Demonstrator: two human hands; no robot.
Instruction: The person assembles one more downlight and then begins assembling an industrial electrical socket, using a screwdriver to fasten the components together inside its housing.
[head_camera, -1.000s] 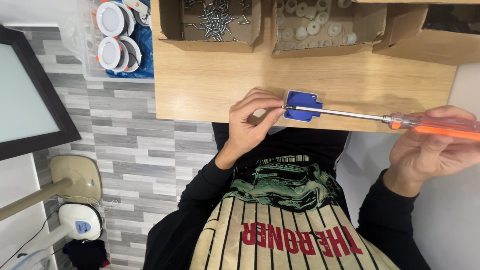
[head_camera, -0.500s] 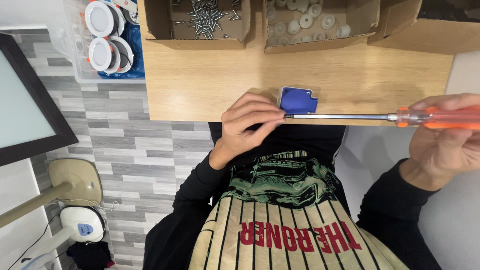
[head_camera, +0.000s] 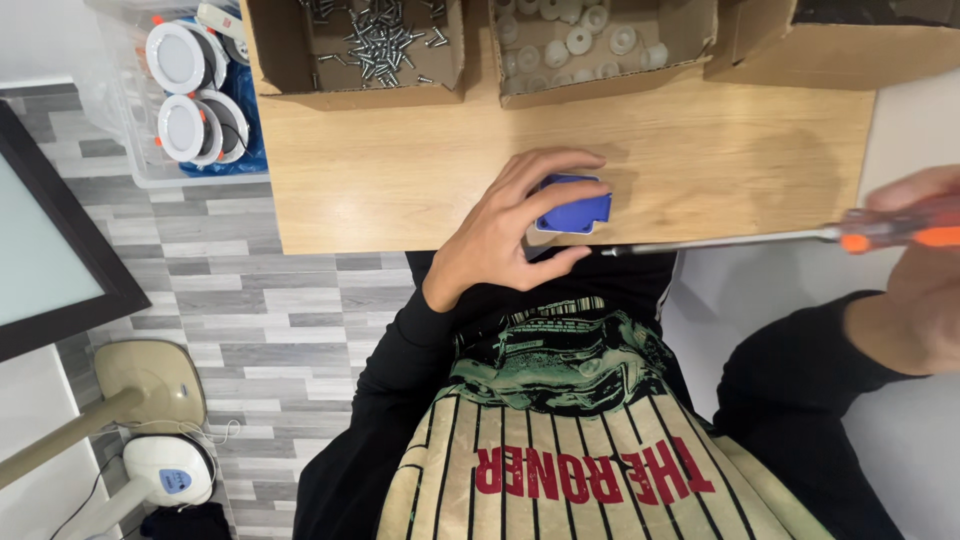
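My left hand (head_camera: 510, 228) grips a small blue plastic part (head_camera: 574, 207) at the near edge of the wooden table (head_camera: 400, 170), fingers curled over its top and thumb under it. My right hand (head_camera: 920, 270), blurred at the right edge, holds an orange-handled screwdriver (head_camera: 880, 228). Its long metal shaft (head_camera: 720, 241) points left, and the tip sits just right of my left thumb, below the blue part and apart from it.
At the table's far edge stand a cardboard box of loose screws (head_camera: 370, 45), a box of several white round parts (head_camera: 590, 40) and a third box (head_camera: 830, 40). A clear bin with round white lamps (head_camera: 190, 90) lies left. A dark screen (head_camera: 50, 230) stands on the floor side.
The screwdriver tip has drawn back to the right and down, off the blue part. My left hand has shifted its grip, fingers now wrapped over the part's top.
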